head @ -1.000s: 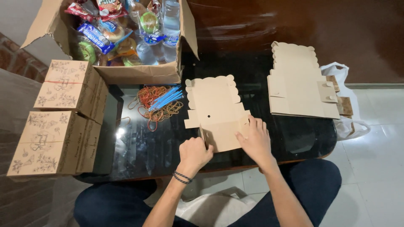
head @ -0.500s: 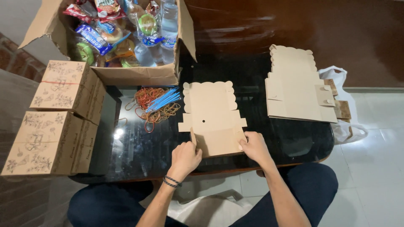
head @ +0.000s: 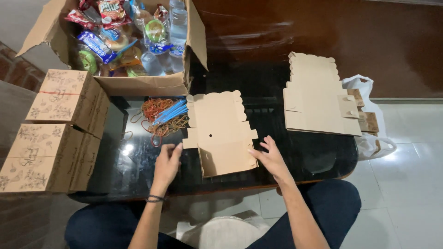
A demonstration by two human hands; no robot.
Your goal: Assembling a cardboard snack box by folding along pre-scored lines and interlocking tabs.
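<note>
We're looking down at a dark glass table [head: 295, 152], and there's plenty crowding it: a big open carton [head: 138, 85] at the top left stuffed with wrapped snacks and water bottles [head: 177, 27], two finished printed boxes [head: 55, 133] stacked along the left edge, and a tangle of rubber bands [head: 159, 117] with blue strips lying just beside the work. Off to the right sits a stack of flat box blanks [head: 318, 99], with a white plastic bag [head: 369, 133] hanging past the table's end. Dead centre lies the flat cardboard box blank [head: 221, 131], scalloped edge pointing away from us, its near panel folded up into a low wall. Our left hand [head: 167, 163] sits just left of the blank, fingers loosely curled, fingertips close to the small side flap, gripping nothing. Our right hand [head: 272, 157] is spread open, palm down, fingers fanned out, its fingertips near the blank's right-hand corner, though we can't tell whether they touch it. Nothing stands between the hands and the blank. And here's the change: half a second ago both hands were pressed onto that near panel, and now they've come off it to either side, leaving the panel standing.
</note>
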